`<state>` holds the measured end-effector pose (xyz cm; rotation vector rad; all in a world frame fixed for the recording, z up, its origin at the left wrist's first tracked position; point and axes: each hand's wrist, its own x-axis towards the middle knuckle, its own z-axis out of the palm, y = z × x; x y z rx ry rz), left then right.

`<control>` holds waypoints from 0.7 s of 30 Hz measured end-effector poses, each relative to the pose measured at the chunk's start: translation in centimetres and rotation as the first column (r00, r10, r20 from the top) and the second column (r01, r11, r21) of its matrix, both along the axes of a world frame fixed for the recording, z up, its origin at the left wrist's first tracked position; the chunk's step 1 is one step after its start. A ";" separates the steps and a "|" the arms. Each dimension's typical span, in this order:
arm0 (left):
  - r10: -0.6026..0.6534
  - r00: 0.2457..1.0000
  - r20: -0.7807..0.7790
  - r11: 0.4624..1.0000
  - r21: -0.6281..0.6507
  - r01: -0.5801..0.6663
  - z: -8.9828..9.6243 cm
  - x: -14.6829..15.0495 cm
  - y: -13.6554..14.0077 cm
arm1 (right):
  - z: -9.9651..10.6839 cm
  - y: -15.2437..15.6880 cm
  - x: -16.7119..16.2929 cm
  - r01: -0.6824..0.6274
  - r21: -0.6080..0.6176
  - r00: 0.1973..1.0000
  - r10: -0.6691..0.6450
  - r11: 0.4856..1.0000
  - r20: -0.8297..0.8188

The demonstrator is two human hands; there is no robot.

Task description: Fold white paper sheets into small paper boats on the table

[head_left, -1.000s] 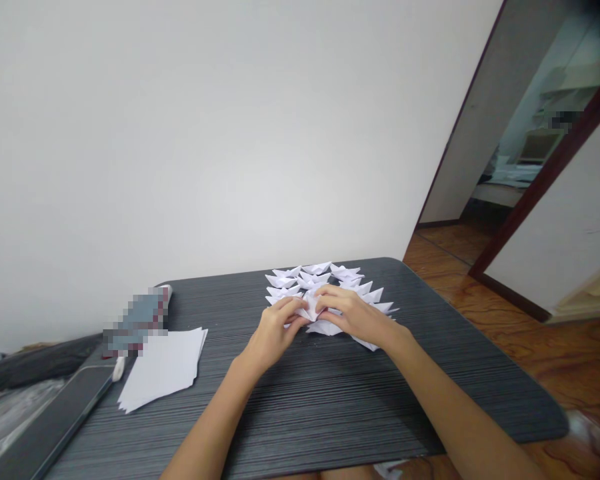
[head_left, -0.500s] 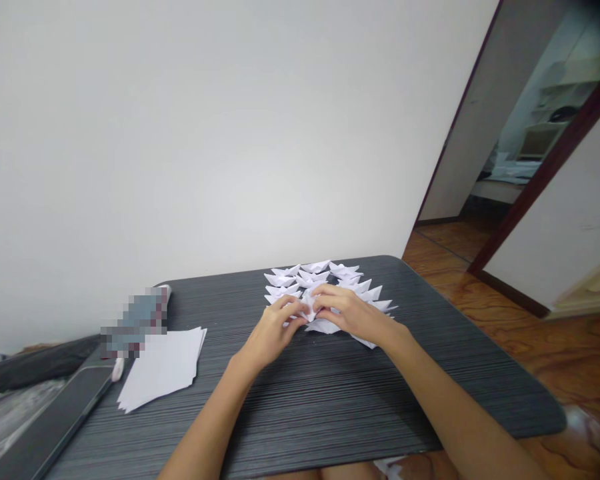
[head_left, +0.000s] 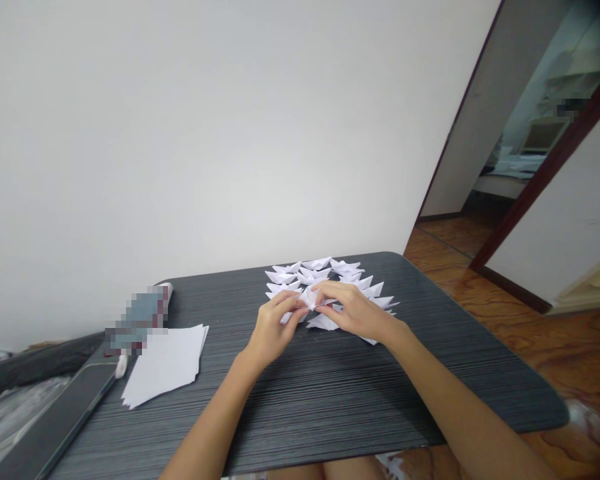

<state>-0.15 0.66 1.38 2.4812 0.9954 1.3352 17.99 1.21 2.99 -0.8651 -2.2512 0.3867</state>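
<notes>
Between both hands is a small folded white paper boat (head_left: 310,298), pinched at its two sides. My left hand (head_left: 276,325) closes its thumb and fingers on the left side. My right hand (head_left: 353,308) grips the right side the same way, its fingers curled over the top. Behind and around the hands, several finished-looking white paper boats (head_left: 316,264) stand in rows on the dark table (head_left: 230,300). Some of them are partly hidden by my hands and right forearm.
A stack of white paper sheets (head_left: 165,367) lies at the left of the table. Beyond it is a blurred-out object (head_left: 140,317) with a pale edge. A white wall (head_left: 230,133) rises behind the table, and a doorway opens at the right.
The fingers have shifted slightly on the paper boat, and its middle now looks more spread between them. Both hands stay in nearly the same place.
</notes>
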 end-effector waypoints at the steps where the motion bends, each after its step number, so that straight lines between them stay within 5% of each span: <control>1: -0.005 1.000 0.017 1.000 0.005 0.005 0.0 0.0 0.0 | 0.0 0.0 0.0 0.005 -0.018 1.000 -0.005 1.000 -0.023; 12: 0.044 0.968 0.246 0.974 -0.225 0.013 -0.2 0.2 -0.1 | -0.4 0.7 -0.4 -0.039 -0.207 0.938 -0.036 0.978 -0.345; 21: 0.062 0.929 0.365 0.945 -0.320 0.063 -0.5 0.5 -0.1 | -0.7 0.7 -0.6 0.035 -0.250 0.905 -0.137 0.968 -0.402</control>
